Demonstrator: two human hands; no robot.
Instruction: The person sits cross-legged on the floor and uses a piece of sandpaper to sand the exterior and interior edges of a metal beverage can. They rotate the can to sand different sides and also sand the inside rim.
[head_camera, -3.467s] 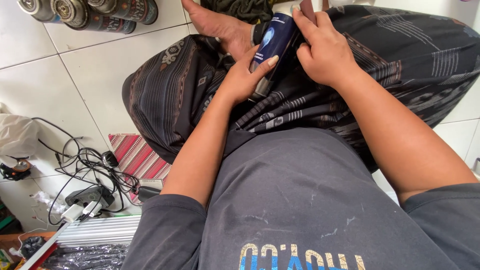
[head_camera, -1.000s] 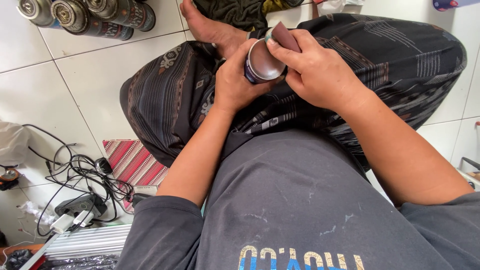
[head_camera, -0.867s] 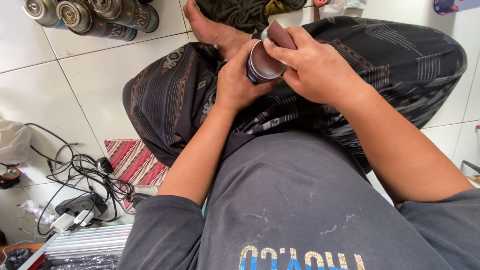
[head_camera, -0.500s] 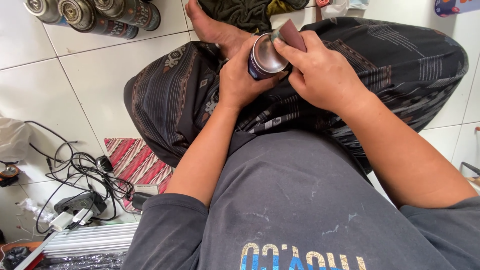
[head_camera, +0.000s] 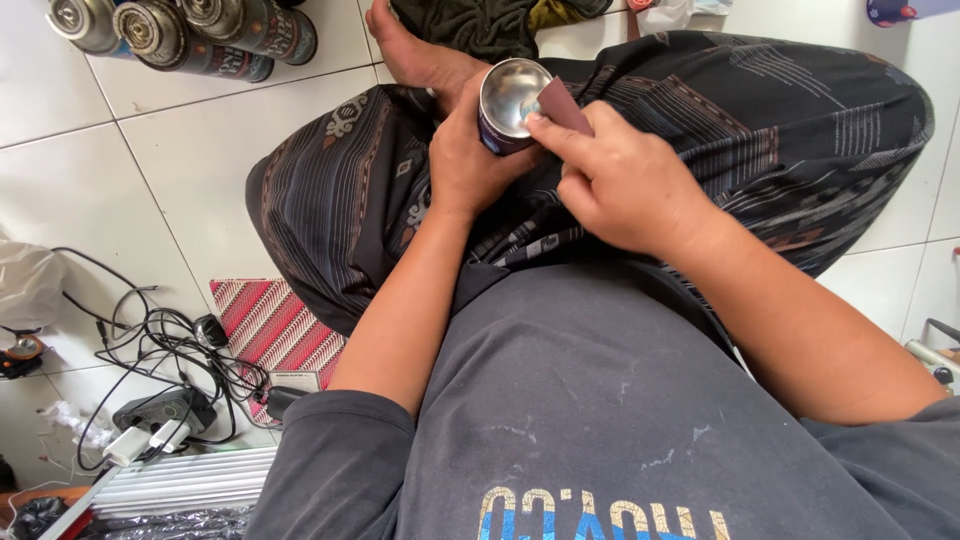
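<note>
1. While the person sat cross-legged on the white tiled floor (head_camera: 120, 180), the left hand (head_camera: 470, 160) gripped a small metal can (head_camera: 508, 105) above the lap, its fingers wrapped tight around the dark blue body.
2. The can was tilted so that its shiny, dished bottom faced up toward the camera.
3. The right hand (head_camera: 625, 180) pinched a small piece of reddish-brown sandpaper (head_camera: 562, 103), its fingers closed on it and pressing it against the right edge of the can's rim.
4. Both forearms reached forward over a dark grey shirt (head_camera: 590, 400), and a dark patterned cloth (head_camera: 760, 130) covered the folded legs under the can.
5. A bare foot (head_camera: 415, 55) lay just beyond the left hand, near a crumpled green rag (head_camera: 480, 22).
6. Three spray cans (head_camera: 190, 35) lay side by side on the floor at the upper left, well apart from the hands.
7. At the lower left sat a red striped packet (head_camera: 270, 325), a tangle of black cables (head_camera: 160, 350) and a charger (head_camera: 150, 440).
</note>
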